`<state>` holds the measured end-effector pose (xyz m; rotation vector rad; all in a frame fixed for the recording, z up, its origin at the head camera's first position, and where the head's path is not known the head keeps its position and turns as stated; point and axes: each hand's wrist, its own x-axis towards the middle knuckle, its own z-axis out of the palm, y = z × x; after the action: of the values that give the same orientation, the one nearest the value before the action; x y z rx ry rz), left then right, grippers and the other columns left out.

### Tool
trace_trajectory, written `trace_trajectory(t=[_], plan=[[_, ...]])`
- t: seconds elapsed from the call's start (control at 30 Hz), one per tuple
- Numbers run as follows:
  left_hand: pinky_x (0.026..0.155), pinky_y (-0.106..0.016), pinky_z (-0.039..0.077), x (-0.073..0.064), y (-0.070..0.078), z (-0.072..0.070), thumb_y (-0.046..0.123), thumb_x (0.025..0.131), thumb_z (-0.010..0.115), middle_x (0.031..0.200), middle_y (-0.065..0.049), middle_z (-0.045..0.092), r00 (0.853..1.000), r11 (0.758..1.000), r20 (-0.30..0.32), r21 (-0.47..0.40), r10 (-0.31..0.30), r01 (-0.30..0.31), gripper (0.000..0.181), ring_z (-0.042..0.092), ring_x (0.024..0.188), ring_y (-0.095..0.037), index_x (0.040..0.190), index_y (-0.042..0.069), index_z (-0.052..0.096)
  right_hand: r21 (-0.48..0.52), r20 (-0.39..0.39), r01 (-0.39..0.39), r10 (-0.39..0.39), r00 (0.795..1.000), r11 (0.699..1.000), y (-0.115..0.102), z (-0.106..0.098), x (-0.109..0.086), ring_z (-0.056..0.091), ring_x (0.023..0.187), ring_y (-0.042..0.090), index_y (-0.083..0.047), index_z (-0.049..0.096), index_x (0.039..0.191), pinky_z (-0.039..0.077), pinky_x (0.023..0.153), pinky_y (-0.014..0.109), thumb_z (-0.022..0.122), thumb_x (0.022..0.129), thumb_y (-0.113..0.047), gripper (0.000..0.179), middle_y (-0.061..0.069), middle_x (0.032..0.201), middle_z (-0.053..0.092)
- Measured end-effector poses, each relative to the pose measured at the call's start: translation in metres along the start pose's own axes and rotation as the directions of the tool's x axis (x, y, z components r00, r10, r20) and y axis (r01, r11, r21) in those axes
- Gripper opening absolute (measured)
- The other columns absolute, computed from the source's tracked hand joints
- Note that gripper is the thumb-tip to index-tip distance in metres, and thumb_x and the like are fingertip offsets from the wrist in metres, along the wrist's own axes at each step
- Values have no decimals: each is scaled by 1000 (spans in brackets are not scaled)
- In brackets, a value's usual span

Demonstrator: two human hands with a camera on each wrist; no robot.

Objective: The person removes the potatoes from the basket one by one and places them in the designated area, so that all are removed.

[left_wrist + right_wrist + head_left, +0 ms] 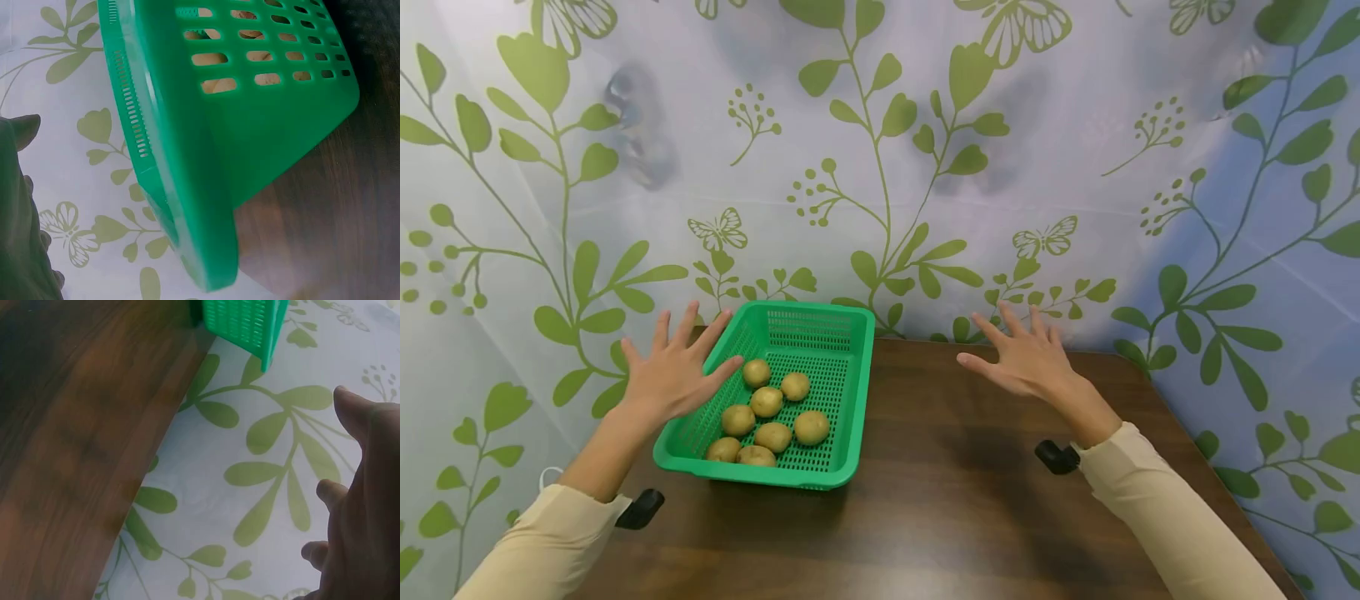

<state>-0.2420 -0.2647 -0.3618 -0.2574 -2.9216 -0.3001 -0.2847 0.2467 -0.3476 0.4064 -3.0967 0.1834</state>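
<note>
A green plastic basket [863, 392] with slotted walls stands on the left part of the table, holding several potatoes [767, 402] gathered toward its near left side. My left hand [672, 373], fingers spread and holding nothing, is raised by the basket's left rim and overlaps it in the head view. In the left wrist view the basket's wall [281, 131] fills the middle, with potatoes showing through the slots. Over the right side of the table my right hand [1028, 360] is held up with its fingers fanned out and nothing in it.
The dark brown wooden table [940, 517] runs back to a white curtain [910, 192] printed with green leaves and butterflies. The same curtain hangs along both sides. A black wrist mount [1057, 457] sticks out under the right wrist, another [640, 509] under the left.
</note>
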Motion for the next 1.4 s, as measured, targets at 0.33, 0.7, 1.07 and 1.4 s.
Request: trace_trajectory(t=[0.33, 0.7, 1.07, 1.4], plan=[[95, -92, -8, -15, -6, -1, 70, 102, 39, 172, -17, -2, 1000, 1000, -17, -16, 4, -5, 80, -12, 152, -50, 168, 33, 12, 9, 51, 52, -53, 997, 999, -21, -10, 21, -9, 150, 56, -32, 15, 168, -1, 112, 79, 32, 92, -87, 95, 15, 172, 1], [95, -93, 0, -50, -17, 3, 62, 103, 48, 172, -17, -4, 1000, 991, -23, -137, -12, 9, 83, -8, 151, -54, 168, 30, 9, 66, 74, 204, -209, 975, 977, -52, -18, 42, -5, 152, 52, -31, 20, 167, 7, 113, 79, 39, 96, -80, 88, 11, 173, 3], [98, -88, 17, -93, -34, 24, 40, 105, 61, 168, -29, -3, 999, 910, -47, -414, -6, -14, 89, 2, 148, -61, 168, 18, 2, 167, 220, 312, -344, 913, 935, -94, -25, 65, -5, 153, 48, -31, 23, 167, 9, 115, 76, 45, 99, -74, 84, 7, 173, 2], [111, -49, 42, -115, -33, 51, 23, 104, 66, 168, -25, 8, 998, 721, 44, -690, -37, 57, 96, 19, 147, -56, 167, 22, -6, 232, 319, 428, -484, 815, 874, -136, -26, 89, 16, 156, 28, -25, 24, 166, 20, 122, 55, 53, 100, -64, 82, 7, 171, 17]])
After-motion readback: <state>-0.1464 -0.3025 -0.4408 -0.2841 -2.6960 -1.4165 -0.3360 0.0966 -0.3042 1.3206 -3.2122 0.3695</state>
